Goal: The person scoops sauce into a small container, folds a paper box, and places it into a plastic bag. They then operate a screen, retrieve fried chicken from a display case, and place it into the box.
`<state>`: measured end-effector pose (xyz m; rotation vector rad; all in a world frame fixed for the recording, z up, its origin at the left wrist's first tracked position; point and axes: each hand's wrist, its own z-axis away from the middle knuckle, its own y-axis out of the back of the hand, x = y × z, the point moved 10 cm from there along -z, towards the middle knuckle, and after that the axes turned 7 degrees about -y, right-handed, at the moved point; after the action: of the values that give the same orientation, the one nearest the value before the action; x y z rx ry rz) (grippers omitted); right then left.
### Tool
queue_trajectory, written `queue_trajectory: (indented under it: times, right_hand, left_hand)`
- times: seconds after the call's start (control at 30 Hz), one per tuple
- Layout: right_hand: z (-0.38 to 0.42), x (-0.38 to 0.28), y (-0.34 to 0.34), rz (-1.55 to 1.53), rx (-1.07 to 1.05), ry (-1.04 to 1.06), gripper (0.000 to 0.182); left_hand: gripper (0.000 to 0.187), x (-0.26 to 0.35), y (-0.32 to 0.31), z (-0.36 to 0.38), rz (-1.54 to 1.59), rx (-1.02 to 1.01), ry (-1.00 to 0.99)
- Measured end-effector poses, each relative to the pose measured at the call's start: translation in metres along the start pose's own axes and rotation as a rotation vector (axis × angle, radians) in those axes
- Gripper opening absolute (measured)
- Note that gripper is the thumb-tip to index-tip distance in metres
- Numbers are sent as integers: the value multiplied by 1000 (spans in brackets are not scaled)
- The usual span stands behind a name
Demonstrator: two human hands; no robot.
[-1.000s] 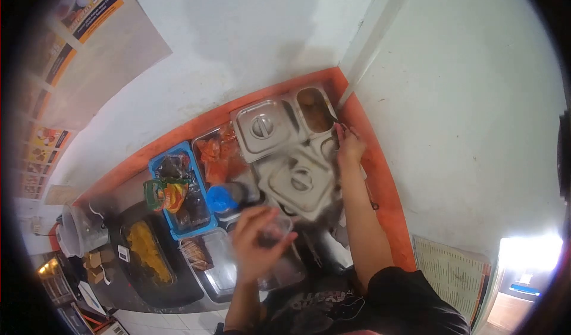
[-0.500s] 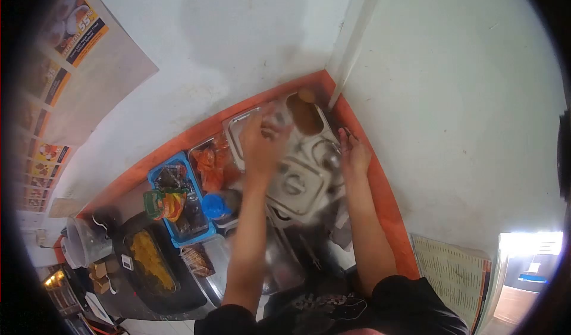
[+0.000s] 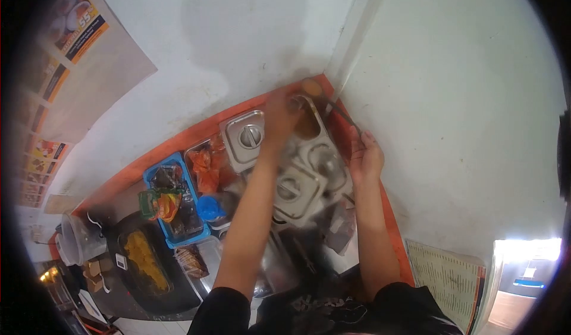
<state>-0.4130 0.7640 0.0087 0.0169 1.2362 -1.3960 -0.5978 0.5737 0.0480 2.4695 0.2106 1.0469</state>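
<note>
My right hand (image 3: 366,156) is closed around the thin dark handle of a ladle (image 3: 313,87), whose bowl is tilted up near the corner, brown inside. Below it lies an open metal pan of brown sauce (image 3: 307,125). My left hand (image 3: 281,121) is over the near-left edge of that pan, its fingers smeared by motion, and anything in them cannot be made out. To its left, a knobbed metal lid (image 3: 241,134) covers one pan. Another metal lid (image 3: 289,189) sits nearer me, below my left wrist. A steamy, blurred metal opening (image 3: 327,160) lies between my hands.
Left of the pans are a blue tray (image 3: 172,240) with dark plastic and a colourful packet, orange plastic bags (image 3: 206,171), and a blue-capped jar (image 3: 209,207). Farther left stand a black container of yellow food (image 3: 146,260) and a clear bucket (image 3: 83,240). Walls (image 3: 452,127) meet behind the orange counter edge.
My left hand has moved up and right toward the sauce pan, uncovering the knobbed lid. My right hand has shifted slightly right, and the ladle's bowl has risen above the pan toward the corner.
</note>
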Motion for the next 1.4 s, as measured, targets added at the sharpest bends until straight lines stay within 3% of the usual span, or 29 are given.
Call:
queue_trajectory:
  times: [0.03,0.1,0.17,0.23,0.37,0.4,0.43,1.13,1.4]
  right_hand:
    - [0,-2,0,9,-4,0,20]
    - [-1,-5,-2,18,-19,7,20]
    - [0,-5,-6,26,-37,10,20]
    - [4,-10,-13,90,-63,44,34]
    - [4,-11,-12,123,-72,65,32]
    - [4,-12,-12,110,-67,76,23]
    - [5,-13,-11,98,-60,86,14]
    - [15,-26,-18,210,-76,215,16]
    - [20,-28,-24,271,-92,262,15]
  left_hand:
    - [62,-2,-4,2,-2,2,4]
    - [65,-13,-15,3,314,20,159]
    - [65,-10,-16,4,324,-4,218]
    - [65,-14,-21,6,336,-28,277]
    - [63,-12,-24,4,479,-33,291]
    - [63,-14,-28,5,540,-45,330]
    - [63,-17,-29,7,539,-43,332]
    - [65,-6,-25,0,653,10,293]
    - [67,-10,-21,1,488,-45,276]
